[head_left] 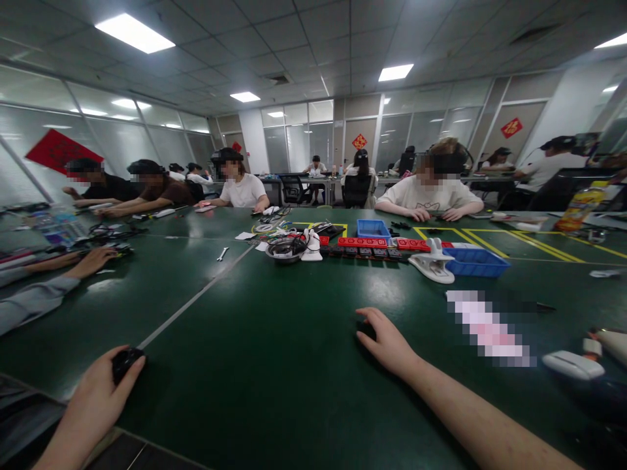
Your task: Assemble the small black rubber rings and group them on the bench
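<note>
My left hand [100, 390] is closed around a small, dark, rounded object that looks like a black computer mouse [128, 363], at the table's near left edge. The palm hides part of it. My right hand [388, 343] rests on the green table [264, 365] right of the middle, thumb and fingers apart, with nothing in it. To its right lies a flat pinkish-white item [490, 329], blurred out by blocks of pixels.
Across the table's middle stand a metal bowl [285, 253] with cables, red strips [367, 243], a white clamp [434, 262] and a blue bin [477, 262]. A wrench [223, 254] lies left. Another person's hand [95, 262] works at far left; other people sit opposite.
</note>
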`<action>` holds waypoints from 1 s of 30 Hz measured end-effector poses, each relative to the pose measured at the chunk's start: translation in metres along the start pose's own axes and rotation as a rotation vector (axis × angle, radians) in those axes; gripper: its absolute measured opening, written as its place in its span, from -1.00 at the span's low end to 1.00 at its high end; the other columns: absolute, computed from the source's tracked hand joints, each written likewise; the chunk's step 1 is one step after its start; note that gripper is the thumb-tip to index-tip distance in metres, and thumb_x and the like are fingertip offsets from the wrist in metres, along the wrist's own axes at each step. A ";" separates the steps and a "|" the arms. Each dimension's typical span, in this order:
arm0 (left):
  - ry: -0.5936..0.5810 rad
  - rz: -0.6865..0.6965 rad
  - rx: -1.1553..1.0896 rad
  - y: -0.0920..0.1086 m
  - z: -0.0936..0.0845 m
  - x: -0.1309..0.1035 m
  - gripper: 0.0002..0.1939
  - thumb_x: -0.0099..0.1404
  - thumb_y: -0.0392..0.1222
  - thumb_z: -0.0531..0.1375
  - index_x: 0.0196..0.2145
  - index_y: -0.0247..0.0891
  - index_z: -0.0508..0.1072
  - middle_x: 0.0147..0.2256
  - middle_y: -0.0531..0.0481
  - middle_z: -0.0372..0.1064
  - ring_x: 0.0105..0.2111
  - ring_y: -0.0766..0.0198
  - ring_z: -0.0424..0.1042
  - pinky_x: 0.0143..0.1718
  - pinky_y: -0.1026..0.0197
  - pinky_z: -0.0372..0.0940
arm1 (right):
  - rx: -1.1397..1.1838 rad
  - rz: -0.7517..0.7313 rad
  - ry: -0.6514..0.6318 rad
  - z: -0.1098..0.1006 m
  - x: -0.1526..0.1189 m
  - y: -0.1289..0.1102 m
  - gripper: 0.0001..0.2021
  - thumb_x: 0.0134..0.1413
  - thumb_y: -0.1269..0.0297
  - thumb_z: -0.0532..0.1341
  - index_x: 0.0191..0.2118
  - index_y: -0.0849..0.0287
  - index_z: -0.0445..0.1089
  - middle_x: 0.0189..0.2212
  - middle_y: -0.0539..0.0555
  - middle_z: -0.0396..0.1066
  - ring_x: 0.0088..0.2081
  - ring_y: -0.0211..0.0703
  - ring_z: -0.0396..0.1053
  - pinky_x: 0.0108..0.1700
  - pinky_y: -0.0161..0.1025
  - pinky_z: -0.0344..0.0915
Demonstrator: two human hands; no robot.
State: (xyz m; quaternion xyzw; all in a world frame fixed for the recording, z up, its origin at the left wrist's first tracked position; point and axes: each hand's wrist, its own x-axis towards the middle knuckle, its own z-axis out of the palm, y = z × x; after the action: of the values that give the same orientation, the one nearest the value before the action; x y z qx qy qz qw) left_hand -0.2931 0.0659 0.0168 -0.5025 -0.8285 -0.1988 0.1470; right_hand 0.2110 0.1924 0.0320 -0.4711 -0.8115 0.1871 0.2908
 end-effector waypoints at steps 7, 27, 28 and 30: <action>-0.078 -0.090 -0.005 -0.003 0.002 0.003 -0.44 0.16 0.22 -0.10 -0.09 -0.30 0.16 -0.18 -0.12 0.28 -0.21 0.14 0.35 -0.21 0.19 0.28 | -0.007 -0.007 -0.008 0.001 0.001 0.001 -0.67 -0.03 0.35 0.10 -0.07 0.20 0.24 -0.05 0.15 0.20 -0.02 -0.09 0.21 0.04 -0.11 0.16; 0.149 0.134 0.037 0.016 -0.012 -0.016 -0.42 0.24 0.08 -0.10 0.16 0.04 -0.24 0.22 0.05 -0.28 0.15 0.02 -0.03 0.07 -0.06 0.03 | -0.014 -0.016 -0.003 -0.003 0.000 0.000 -0.68 -0.02 0.36 0.10 -0.07 0.20 0.25 -0.06 0.14 0.20 -0.02 -0.11 0.21 0.05 -0.12 0.16; 0.232 0.130 0.032 0.025 -0.017 -0.018 -0.40 0.25 0.07 -0.11 0.17 0.04 -0.30 0.23 0.06 -0.31 0.16 0.02 -0.08 0.09 -0.09 -0.02 | -0.013 -0.012 0.002 -0.003 0.000 0.000 -0.68 -0.01 0.37 0.09 -0.07 0.19 0.24 -0.05 0.14 0.20 -0.02 -0.10 0.21 0.04 -0.12 0.17; 0.381 0.126 -0.010 0.049 -0.026 -0.022 -0.39 0.25 0.07 -0.11 0.18 0.00 -0.30 0.23 0.04 -0.30 0.18 0.05 -0.11 0.13 -0.10 -0.13 | -0.012 -0.001 0.018 -0.003 0.000 -0.002 -0.67 0.00 0.37 0.08 -0.05 0.18 0.22 -0.04 0.15 0.18 -0.01 -0.09 0.20 0.04 -0.09 0.17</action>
State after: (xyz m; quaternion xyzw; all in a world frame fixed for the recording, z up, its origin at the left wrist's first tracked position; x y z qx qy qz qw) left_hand -0.2389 0.0567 0.0391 -0.5074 -0.7517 -0.2845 0.3108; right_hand 0.2116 0.1913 0.0350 -0.4742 -0.8101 0.1780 0.2952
